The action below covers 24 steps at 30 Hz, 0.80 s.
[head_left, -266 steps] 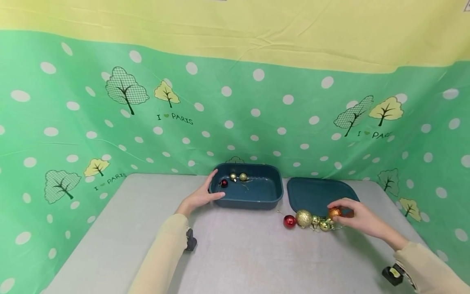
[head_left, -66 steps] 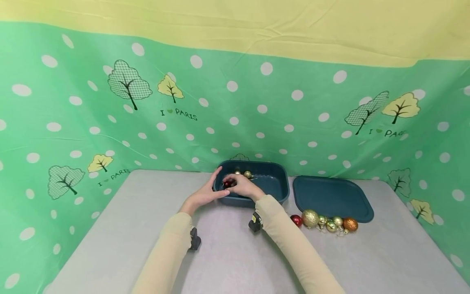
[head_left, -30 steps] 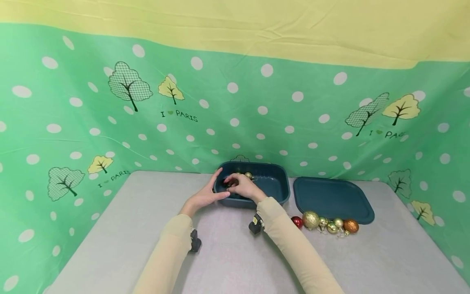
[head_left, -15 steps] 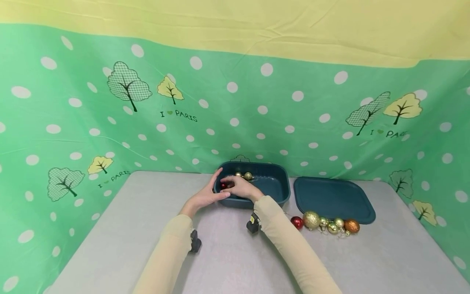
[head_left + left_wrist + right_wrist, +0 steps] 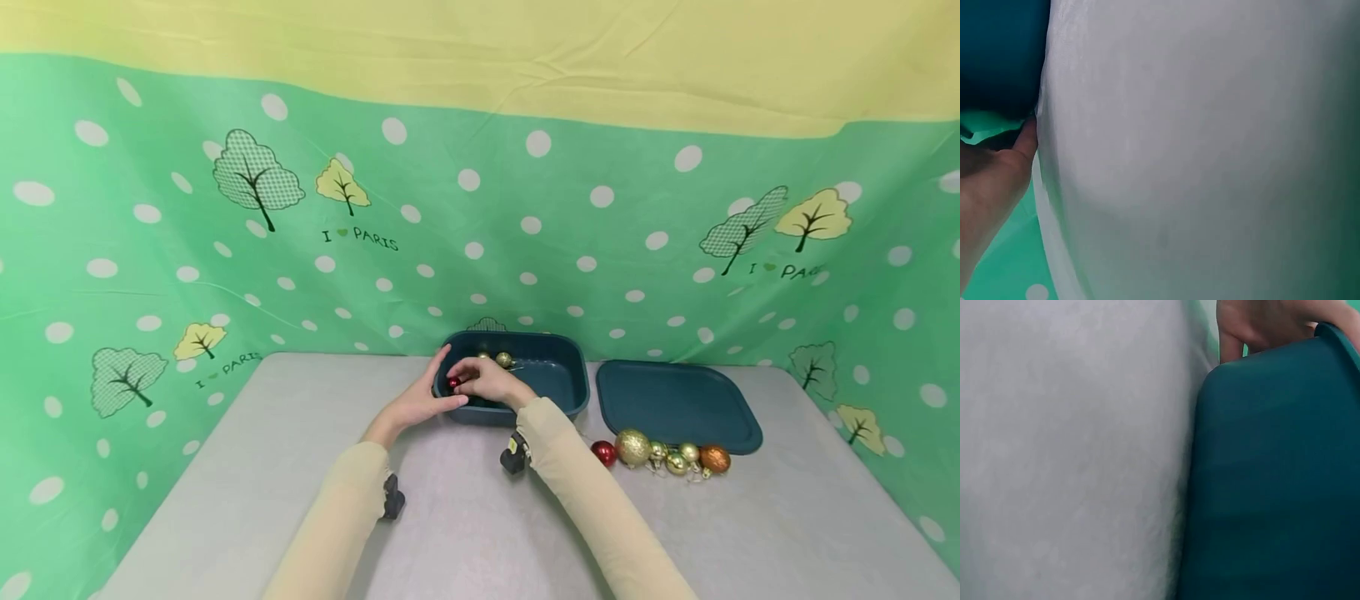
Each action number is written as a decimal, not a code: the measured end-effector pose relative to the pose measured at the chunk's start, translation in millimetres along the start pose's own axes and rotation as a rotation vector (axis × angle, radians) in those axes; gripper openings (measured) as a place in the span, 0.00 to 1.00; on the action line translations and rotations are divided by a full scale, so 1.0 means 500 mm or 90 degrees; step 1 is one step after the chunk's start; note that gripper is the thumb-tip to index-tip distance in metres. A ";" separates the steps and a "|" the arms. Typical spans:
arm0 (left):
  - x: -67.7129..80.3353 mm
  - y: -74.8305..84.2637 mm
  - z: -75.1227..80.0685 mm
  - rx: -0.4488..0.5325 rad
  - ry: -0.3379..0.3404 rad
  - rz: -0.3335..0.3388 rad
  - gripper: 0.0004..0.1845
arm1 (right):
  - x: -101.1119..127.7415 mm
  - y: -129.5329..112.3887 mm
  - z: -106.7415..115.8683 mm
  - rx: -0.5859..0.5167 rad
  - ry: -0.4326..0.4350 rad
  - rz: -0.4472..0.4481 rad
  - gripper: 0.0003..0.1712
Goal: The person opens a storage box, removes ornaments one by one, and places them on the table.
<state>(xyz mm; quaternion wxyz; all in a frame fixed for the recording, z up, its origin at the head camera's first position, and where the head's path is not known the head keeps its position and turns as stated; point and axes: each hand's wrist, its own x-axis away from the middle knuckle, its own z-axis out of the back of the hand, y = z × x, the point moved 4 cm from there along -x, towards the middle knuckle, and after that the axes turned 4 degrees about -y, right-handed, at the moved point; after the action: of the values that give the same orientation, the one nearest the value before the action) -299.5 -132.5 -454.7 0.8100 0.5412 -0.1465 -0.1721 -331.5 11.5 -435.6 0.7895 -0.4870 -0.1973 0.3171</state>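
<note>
Grey and cloth-covered, the surface point(image 5: 465, 533) stretched from the sleeves toward a green dotted backdrop point(image 5: 525, 233), and every place below is given relative to the teal tub point(image 5: 558, 392). Nearest the camera and to the tub's right front, a row of baubles point(image 5: 660, 454) in red, gold and orange lay just in front of the teal lid point(image 5: 678, 404), which sat flat beside the tub's right wall. None of that row had shifted over the last second. At the tub's left end, the left hand point(image 5: 416, 404) kept cupping the outer wall, fingers loosely bent around the rim. The right hand point(image 5: 487, 382) stayed inside the left end, and its fingers had closed on a small red bauble point(image 5: 453, 382), which half a second earlier lay a touch lower. Farther back along the tub's rear wall, a gold bauble point(image 5: 503, 359) rested untouched. By my reading, the sorting into the tub was mid-way, with the red one being settled or repositioned.
</note>
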 end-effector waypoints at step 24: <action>0.005 0.023 0.010 -0.214 0.000 -0.032 0.54 | 0.186 -0.048 0.134 -0.047 0.118 -0.012 0.20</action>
<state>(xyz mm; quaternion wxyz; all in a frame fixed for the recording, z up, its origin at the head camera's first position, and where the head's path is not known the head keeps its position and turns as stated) -298.2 -133.6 -441.8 0.8845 0.4016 -0.1019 -0.2144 -298.5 111.1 -383.8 0.7889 -0.5412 -0.1391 0.2558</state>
